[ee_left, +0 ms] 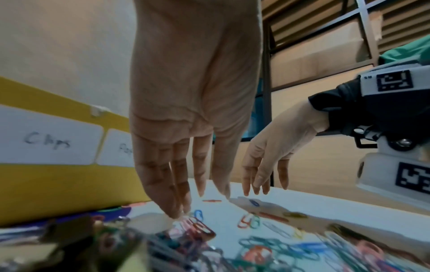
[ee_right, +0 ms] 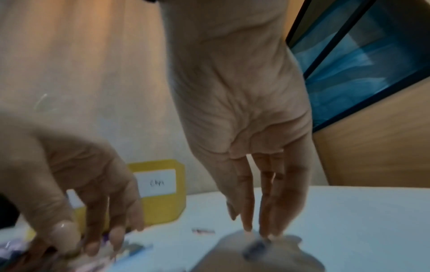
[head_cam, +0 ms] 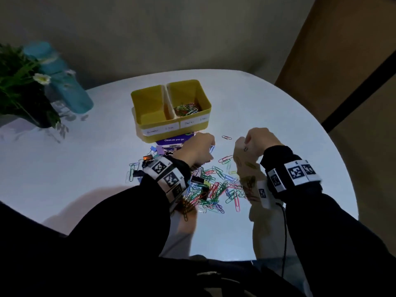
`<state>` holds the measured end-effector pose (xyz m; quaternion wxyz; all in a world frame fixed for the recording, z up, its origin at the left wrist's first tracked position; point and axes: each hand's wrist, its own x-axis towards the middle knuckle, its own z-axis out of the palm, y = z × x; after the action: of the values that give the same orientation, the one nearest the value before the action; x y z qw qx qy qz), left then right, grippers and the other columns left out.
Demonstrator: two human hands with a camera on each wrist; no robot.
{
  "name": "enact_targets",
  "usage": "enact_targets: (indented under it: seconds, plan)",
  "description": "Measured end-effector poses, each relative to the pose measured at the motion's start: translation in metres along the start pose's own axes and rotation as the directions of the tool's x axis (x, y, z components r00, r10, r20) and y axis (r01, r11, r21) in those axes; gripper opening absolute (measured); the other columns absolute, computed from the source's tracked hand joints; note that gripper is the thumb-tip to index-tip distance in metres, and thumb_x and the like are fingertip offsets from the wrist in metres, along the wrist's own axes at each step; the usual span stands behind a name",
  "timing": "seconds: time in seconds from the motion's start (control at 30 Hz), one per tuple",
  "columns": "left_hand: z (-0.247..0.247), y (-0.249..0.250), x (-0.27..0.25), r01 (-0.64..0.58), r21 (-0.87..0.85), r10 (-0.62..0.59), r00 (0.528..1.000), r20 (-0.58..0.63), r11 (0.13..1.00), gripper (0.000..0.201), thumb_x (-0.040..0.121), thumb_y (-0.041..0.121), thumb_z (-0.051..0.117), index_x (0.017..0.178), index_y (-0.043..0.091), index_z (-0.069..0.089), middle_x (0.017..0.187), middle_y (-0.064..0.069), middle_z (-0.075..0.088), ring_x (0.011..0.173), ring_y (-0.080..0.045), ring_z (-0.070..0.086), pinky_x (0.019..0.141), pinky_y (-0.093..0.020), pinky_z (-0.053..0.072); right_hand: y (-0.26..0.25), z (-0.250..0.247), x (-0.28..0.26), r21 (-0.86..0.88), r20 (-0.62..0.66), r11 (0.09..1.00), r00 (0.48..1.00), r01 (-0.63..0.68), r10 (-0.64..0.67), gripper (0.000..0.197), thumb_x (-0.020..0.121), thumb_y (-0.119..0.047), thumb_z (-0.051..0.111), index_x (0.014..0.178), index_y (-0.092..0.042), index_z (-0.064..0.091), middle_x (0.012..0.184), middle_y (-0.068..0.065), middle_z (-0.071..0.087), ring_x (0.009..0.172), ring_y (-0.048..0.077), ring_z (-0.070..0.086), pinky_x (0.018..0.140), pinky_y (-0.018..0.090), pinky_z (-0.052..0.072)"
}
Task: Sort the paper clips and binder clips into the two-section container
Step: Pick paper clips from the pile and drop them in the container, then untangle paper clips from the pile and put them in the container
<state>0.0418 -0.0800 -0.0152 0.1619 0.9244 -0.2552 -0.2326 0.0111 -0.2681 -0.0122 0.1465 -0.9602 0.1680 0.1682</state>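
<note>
Sorting state: coloured wire paper clips (head_cam: 216, 187) heaped on white round counter (head_cam: 278, 116), 6 o'clock of yellow two-section container (head_cam: 192, 86)
Left grip (head_cam: 198, 148): fingers straight, reaching down into heap
Right grip (head_cam: 257, 142): fingers extended, empty

One yellow two-section container (head_cam: 194, 125), far centre; two white handwritten labels (head_cam: 160, 130) on its near wall. One white round table (head_cam: 278, 116), one green potted plant (head_cam: 19, 91) far left. Coloured wire paper clips (head_cam: 216, 189) and binder clips (head_cam: 197, 180): too tangled to count.
</note>
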Motion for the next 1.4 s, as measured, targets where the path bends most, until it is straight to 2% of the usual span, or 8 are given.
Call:
enact_targets:
  seconds: [0.27, 0.37, 0.53, 0.67, 0.97, 1.13, 1.3, 1.4]
  plan:
    - [0.024, 0.030, -0.020, -0.067, 0.124, 0.049, 0.989, 0.140, 0.990, 0.064, 0.067, 0.033, 0.084, 0.117, 0.008, 0.052, 0.120, -0.009, 0.052, 0.110, -0.028, 0.052, 0.090, -0.042, 0.048, 0.008, 0.024, -0.041, 0.185, 0.193, 0.945, 0.933, 0.269, -0.303, 0.022, 0.091, 0.000, 0.051, 0.104, -0.010, 0.066, 0.102, 0.002, 0.061, 0.095, 0.017, 0.054, 0.066, 0.018, 0.038]
    - [0.027, 0.034, -0.027, 0.000, 0.184, -0.015, 0.997, 0.082, 0.983, 0.075, 0.059, 0.041, 0.088, 0.115, 0.009, 0.050, 0.119, -0.009, 0.050, 0.111, -0.030, 0.052, 0.083, -0.038, 0.046, 0.016, 0.020, -0.053, 0.211, 0.112, 0.942, 0.951, 0.260, -0.287, 0.020, 0.084, -0.011, 0.068, 0.103, -0.015, 0.066, 0.100, -0.001, 0.061, 0.095, 0.017, 0.060, 0.074, 0.018, 0.042]
    - [0.039, 0.039, -0.033, 0.100, 0.283, -0.128, 0.988, 0.083, 0.954, 0.108, 0.045, 0.042, 0.093, 0.128, 0.004, 0.035, 0.123, -0.017, 0.043, 0.115, -0.037, 0.048, 0.084, -0.044, 0.047, 0.024, 0.024, -0.071, -0.038, 0.255, 0.997, 0.966, 0.063, -0.052, 0.094, 0.045, -0.031, 0.095, 0.120, -0.018, 0.041, 0.112, 0.006, 0.047, 0.104, 0.031, 0.054, 0.076, 0.036, 0.047]
    - [0.039, 0.035, -0.031, 0.147, 0.188, -0.161, 0.985, 0.060, 0.971, 0.098, 0.052, 0.035, 0.092, 0.126, 0.003, 0.035, 0.121, -0.019, 0.045, 0.112, -0.038, 0.052, 0.077, -0.041, 0.045, 0.008, 0.046, -0.072, 0.050, 0.199, 0.987, 0.967, 0.155, -0.162, 0.106, 0.037, -0.019, 0.097, 0.124, -0.022, 0.036, 0.118, 0.010, 0.043, 0.102, 0.036, 0.056, 0.080, 0.040, 0.050]
    - [0.029, 0.008, -0.024, 0.146, 0.068, -0.142, 0.988, -0.067, 0.987, 0.045, 0.066, 0.029, 0.086, 0.099, 0.011, 0.061, 0.104, -0.008, 0.064, 0.100, -0.031, 0.060, 0.077, -0.040, 0.049, -0.023, 0.058, -0.037, 0.169, 0.023, 0.928, 0.940, 0.332, -0.341, 0.055, 0.060, -0.019, 0.089, 0.106, -0.012, 0.060, 0.099, 0.005, 0.051, 0.095, 0.025, 0.051, 0.072, 0.029, 0.034]
    - [0.023, -0.003, -0.023, 0.111, 0.035, -0.107, 0.990, -0.091, 0.993, 0.026, 0.070, 0.025, 0.083, 0.080, 0.016, 0.060, 0.093, -0.009, 0.069, 0.091, -0.031, 0.063, 0.073, -0.037, 0.050, -0.026, 0.065, -0.028, 0.192, -0.020, 0.890, 0.908, 0.414, -0.418, 0.032, 0.069, -0.018, 0.084, 0.096, -0.010, 0.068, 0.096, 0.007, 0.066, 0.093, 0.026, 0.059, 0.078, 0.034, 0.045]
    - [0.017, -0.013, -0.028, 0.104, -0.122, -0.119, 0.985, -0.124, 0.987, 0.045, 0.071, 0.016, 0.083, 0.052, 0.008, 0.044, 0.055, -0.011, 0.052, 0.060, -0.032, 0.051, 0.063, -0.032, 0.044, -0.024, 0.059, -0.026, 0.338, -0.028, 0.855, 0.913, 0.393, -0.408, 0.013, 0.076, -0.013, 0.079, 0.088, -0.011, 0.074, 0.087, 0.005, 0.071, 0.081, 0.020, 0.063, 0.078, 0.033, 0.050]
    - [0.007, -0.017, -0.031, 0.068, -0.207, -0.107, 0.977, -0.182, 0.976, 0.018, 0.072, 0.020, 0.083, 0.071, 0.008, 0.070, 0.065, -0.002, 0.062, 0.067, -0.022, 0.060, 0.067, -0.032, 0.050, -0.024, 0.045, -0.026, 0.397, -0.001, 0.845, 0.921, 0.358, -0.389, 0.011, 0.078, -0.015, 0.078, 0.084, -0.007, 0.074, 0.078, 0.006, 0.068, 0.069, 0.014, 0.058, 0.068, 0.023, 0.046]
